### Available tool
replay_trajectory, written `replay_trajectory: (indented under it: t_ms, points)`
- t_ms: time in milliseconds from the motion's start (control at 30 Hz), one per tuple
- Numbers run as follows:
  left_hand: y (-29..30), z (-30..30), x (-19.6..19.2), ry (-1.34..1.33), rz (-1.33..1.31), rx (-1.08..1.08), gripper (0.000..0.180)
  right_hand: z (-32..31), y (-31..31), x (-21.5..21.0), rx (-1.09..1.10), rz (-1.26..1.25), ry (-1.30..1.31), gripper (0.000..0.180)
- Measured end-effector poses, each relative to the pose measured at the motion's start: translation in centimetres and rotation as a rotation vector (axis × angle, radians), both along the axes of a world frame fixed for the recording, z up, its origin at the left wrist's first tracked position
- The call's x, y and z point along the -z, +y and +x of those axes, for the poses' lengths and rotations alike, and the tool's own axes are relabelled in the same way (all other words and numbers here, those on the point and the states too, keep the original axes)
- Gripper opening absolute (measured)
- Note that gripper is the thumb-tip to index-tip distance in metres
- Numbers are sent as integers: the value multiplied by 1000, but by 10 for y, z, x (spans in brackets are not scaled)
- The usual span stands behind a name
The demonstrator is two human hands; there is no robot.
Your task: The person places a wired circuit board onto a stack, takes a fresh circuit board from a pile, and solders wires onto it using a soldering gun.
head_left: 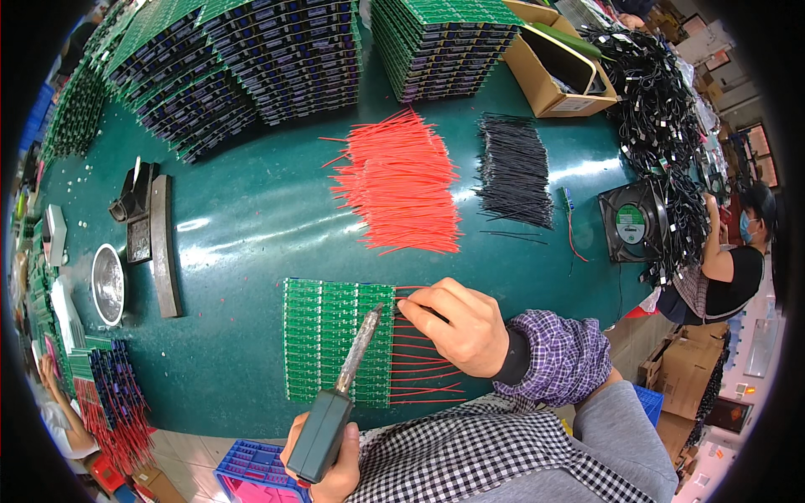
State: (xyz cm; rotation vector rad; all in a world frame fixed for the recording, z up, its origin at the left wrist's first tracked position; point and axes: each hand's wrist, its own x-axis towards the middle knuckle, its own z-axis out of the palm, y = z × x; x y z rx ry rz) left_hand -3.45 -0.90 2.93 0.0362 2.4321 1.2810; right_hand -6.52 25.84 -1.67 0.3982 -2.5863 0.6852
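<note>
Left hand (323, 457) at the lower edge, closed around the dark handle of a soldering iron (342, 394), tip slanting up and right to the right edge of a green circuit-board panel (335, 339) lying flat on the green table (243, 226). Right hand (461, 327) just beside that tip, fingers pinched shut on a red wire (408, 292) at the top right corner of the panel — wrist in a dark cuff and a purple checked sleeve. More red wires (423, 369) fanned out from the panel's right edge, one per row, partly under the right hand. Further up the table, a loose heap of cut red wires (398, 180), and just beside it on the right a heap of black wires (513, 168). Along the far edge, stacks of green and dark circuit boards (285, 59), a second stack (440, 38) to their right, then an open cardboard box (558, 71). At the right rim, a tangle of black cables (658, 117) above a square black cooling fan (633, 220) — another person seated behind it. On the left, a round metal dish (107, 283) beside a long dark bar (162, 243) and a soldering-iron stand (134, 197). Lower left, a small pile of boards with red wires attached (113, 394).
</note>
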Motion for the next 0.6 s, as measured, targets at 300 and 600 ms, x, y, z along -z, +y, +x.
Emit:
replay_trajectory:
  t_ms: [300,600]
  points:
    - [8,-8,-4,21,65,28,34,1,0,-3,-9,31,-9,29]
    - [12,-9,-6,45,69,8,31,1,0,-3,-4,19,-7,29]
